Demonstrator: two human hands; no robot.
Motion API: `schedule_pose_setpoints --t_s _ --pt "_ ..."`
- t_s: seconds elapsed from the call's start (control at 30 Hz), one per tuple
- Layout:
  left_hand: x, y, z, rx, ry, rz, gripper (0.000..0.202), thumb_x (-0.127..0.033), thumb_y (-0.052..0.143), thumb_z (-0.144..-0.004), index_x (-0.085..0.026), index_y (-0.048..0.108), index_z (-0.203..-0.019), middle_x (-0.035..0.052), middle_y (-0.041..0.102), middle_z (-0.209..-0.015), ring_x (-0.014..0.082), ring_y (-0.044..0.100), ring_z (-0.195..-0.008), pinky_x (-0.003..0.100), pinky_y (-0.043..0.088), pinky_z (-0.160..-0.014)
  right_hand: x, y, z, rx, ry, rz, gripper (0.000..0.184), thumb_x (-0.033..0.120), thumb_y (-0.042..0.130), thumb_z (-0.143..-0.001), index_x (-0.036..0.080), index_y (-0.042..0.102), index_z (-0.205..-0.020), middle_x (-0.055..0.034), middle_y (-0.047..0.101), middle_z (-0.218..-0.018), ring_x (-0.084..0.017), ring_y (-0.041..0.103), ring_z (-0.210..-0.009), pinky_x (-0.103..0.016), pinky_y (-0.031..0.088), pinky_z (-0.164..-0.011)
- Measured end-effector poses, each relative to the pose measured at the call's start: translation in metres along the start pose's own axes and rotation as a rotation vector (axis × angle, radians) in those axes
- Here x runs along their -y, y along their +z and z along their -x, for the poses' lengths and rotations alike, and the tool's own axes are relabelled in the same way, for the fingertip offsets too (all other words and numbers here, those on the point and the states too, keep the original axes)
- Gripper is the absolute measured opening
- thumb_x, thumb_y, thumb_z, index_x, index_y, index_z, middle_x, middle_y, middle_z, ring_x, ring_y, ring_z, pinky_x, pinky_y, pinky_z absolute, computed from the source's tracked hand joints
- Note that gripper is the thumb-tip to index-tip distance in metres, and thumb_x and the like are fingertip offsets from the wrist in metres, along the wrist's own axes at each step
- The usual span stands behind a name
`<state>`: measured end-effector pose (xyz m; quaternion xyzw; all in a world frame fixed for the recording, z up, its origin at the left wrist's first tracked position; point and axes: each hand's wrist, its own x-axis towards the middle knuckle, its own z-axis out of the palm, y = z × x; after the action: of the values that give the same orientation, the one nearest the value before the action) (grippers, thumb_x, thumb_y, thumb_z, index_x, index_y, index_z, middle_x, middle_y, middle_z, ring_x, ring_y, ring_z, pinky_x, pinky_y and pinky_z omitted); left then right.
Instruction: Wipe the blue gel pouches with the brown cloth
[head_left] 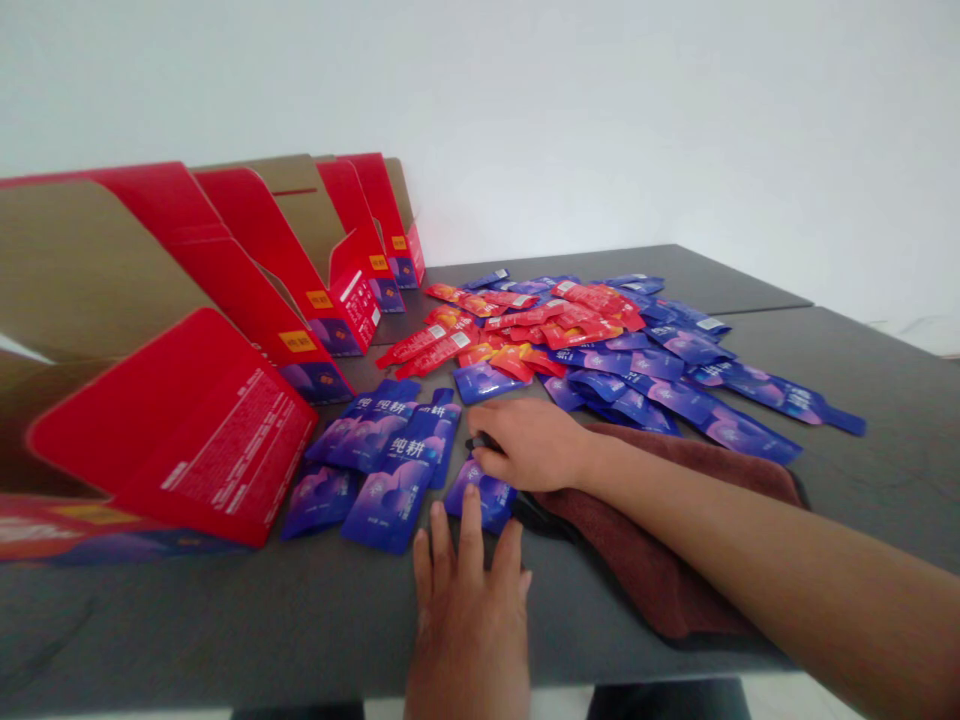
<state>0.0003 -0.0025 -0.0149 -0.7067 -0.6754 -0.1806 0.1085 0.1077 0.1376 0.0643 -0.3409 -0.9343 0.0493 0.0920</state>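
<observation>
My left hand (466,585) lies flat on the dark table with its fingers stretched out, fingertips touching a blue pouch (484,497). My right hand (525,443) reaches in from the right with its fingers curled and pinched on a small dark object (478,442) at the top of that pouch; I cannot make out what it is. My right forearm rests on a dark red cloth (660,560). A few blue pouches (397,450) lie side by side just left of my hands.
A heap of red pouches (517,325) and blue pouches (690,385) covers the middle of the grey table (225,620). Several open red cardboard boxes (187,420) stand along the left side. A white wall is behind.
</observation>
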Motion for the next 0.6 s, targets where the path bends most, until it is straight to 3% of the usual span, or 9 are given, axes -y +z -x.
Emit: schedule_pose_setpoints --t_s 0.3,0.47,0.6 --pt "0.004 0.000 0.000 0.006 0.019 -0.022 0.030 -0.016 0.061 -0.078 -0.026 0.073 -0.103 0.0127 0.060 -0.135 0.0451 0.051 -0.123 0.063 0.045 -0.097 0.000 -0.001 0.000 0.002 0.004 0.005 0.021 0.031 0.047 -0.085 0.018 0.059 -0.097 -0.0075 0.068 -0.093 -0.019 0.061 -0.078 -0.027 0.035 -0.062" --pt "0.016 0.001 0.001 0.027 0.160 -0.036 0.030 -0.021 0.059 -0.081 -0.028 0.071 -0.107 0.0120 0.058 -0.136 0.0434 0.054 -0.121 0.062 0.050 -0.092 0.000 -0.001 0.000 -0.004 0.001 0.001 0.021 0.032 0.047 -0.085 0.018 0.059 -0.096 -0.0073 0.068 -0.093 -0.019 0.062 -0.079 -0.028 0.036 -0.063" --pt "0.010 0.001 0.000 0.017 0.075 -0.036 0.029 -0.018 0.062 -0.079 -0.026 0.073 -0.104 0.0134 0.059 -0.135 0.0443 0.052 -0.122 0.063 0.047 -0.095 0.000 0.000 0.000 -0.013 0.003 -0.004 0.020 0.032 0.047 -0.085 0.018 0.058 -0.095 -0.0068 0.068 -0.092 -0.019 0.061 -0.078 -0.028 0.035 -0.062"
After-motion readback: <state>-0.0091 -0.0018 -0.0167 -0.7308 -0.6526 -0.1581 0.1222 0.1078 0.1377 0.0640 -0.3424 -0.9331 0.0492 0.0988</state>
